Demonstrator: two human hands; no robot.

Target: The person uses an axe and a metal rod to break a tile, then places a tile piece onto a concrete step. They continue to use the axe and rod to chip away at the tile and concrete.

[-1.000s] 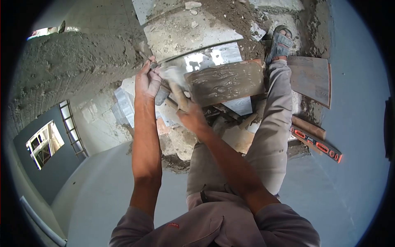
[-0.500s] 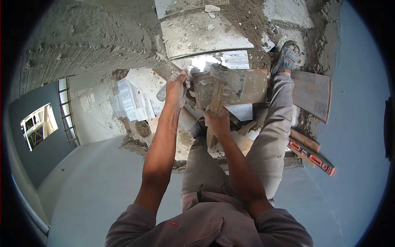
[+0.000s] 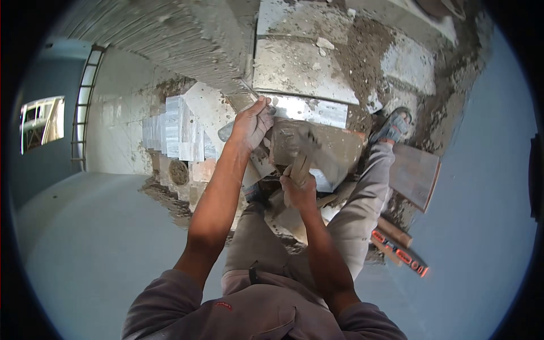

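In my right hand [image 3: 300,191] is the wooden handle of a hammer [image 3: 301,165], gripped below the head. Its head is blurred over a brown tile [image 3: 347,144] with a mortar-smeared face, which lies in front of me. My left hand [image 3: 253,123] is closed near the tile's left corner, fingers curled. A dark grey end [image 3: 272,111] shows at its fingertips, but I cannot tell what it holds. Beside my left wrist a rounded grey piece [image 3: 225,132] sticks out. White-grey tile strips [image 3: 309,109] lie just beyond the brown tile.
Overlapping grey wood-look tiles [image 3: 175,130] lie at the left. A plank-like tile [image 3: 412,170] and an orange-and-black spirit level [image 3: 401,254] lie at the right. Rubble [image 3: 365,62] covers the floor ahead. A ladder [image 3: 85,107] leans at the far left. My sandalled foot [image 3: 394,127] stands beside the tile.
The view has shifted, and the surroundings sit differently in it. The hammer head is now blurred and turned over the tile. My left hand stays near the tile's corner.
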